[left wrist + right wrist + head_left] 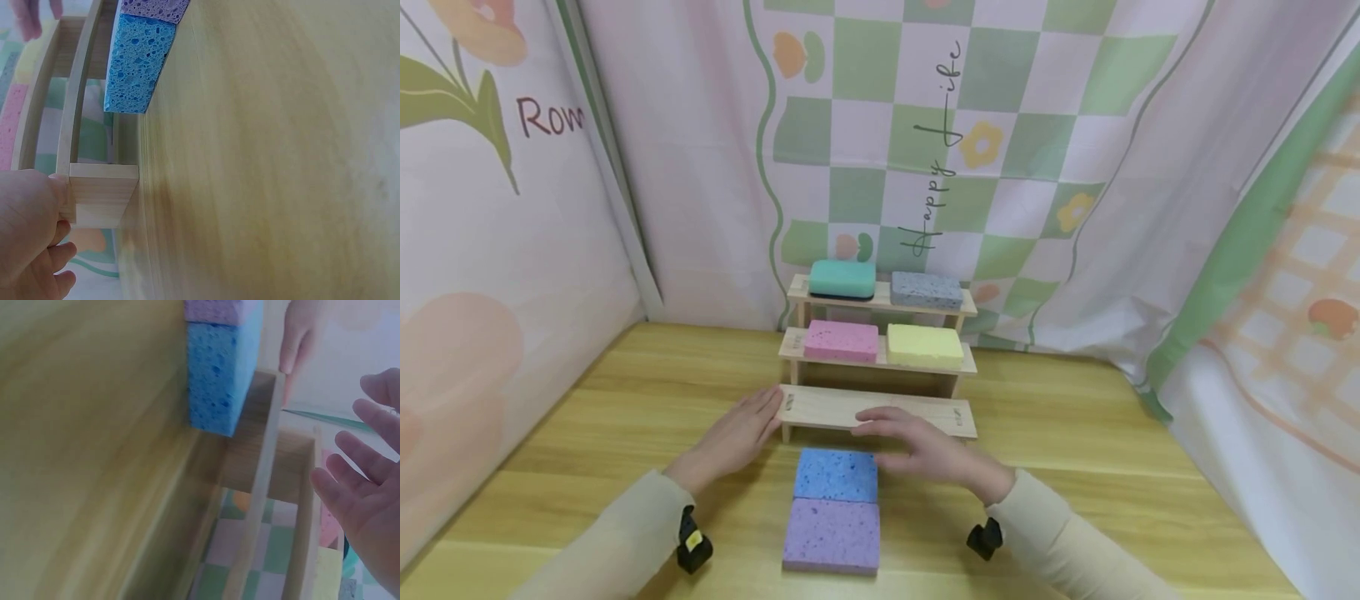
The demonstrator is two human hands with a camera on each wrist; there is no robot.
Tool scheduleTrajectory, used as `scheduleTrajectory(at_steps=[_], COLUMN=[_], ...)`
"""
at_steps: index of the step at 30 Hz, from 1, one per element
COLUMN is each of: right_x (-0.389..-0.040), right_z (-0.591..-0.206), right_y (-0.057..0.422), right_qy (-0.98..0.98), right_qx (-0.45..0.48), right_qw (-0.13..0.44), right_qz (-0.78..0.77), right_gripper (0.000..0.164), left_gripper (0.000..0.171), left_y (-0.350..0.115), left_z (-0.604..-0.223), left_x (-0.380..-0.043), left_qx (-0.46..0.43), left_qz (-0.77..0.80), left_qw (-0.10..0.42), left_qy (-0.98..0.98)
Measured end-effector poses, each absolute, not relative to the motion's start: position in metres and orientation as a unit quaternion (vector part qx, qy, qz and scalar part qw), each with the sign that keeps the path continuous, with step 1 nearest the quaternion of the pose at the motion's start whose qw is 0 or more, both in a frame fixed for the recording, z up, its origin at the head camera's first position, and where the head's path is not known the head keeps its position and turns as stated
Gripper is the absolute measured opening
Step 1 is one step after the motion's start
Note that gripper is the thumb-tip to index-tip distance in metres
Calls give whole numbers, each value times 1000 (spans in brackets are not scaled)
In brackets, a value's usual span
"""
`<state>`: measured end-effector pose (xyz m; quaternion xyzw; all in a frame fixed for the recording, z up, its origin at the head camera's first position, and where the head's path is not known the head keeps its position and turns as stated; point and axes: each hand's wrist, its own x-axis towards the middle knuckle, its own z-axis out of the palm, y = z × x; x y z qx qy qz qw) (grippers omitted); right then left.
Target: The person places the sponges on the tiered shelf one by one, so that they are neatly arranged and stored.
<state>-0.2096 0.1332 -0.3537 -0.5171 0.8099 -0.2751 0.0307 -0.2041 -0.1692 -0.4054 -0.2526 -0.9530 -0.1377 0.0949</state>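
A three-tier wooden rack [827, 405] is standing on the table [1067, 500], its lowest shelf between two hands
The left hand [739, 435] is touching that shelf's left end, fingers relaxed; the right hand [928, 450] is hovering near its front, fingers spread, grasping nothing; blue [835, 475] and purple sponges [832, 537] are lying before it; pink [841, 341] and yellow sponges [924, 346] are occupying the middle shelf.

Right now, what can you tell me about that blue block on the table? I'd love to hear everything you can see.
The blue block looks like a sponge: rectangular, flat-sided, speckled with darker pores of various sizes. It lies on the wood-grained table, just in front of the lowest shelf, its near side against the purple block. The right hand is nearby, not holding it.
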Motion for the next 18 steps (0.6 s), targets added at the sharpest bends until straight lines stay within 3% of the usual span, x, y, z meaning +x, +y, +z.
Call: scheduleTrajectory(at_steps=[18], right_x=[-207], right_z=[-375], right_y=[133], right_qy=[819], right_qx=[-507], right_qw=[113], right_qz=[-244], right_gripper=[40], left_gripper=[47], left_y=[-168], left_z=[-403], left_x=[-203], left_qx=[-251], left_qz=[-136], left_qw=[97], left_qy=[-954])
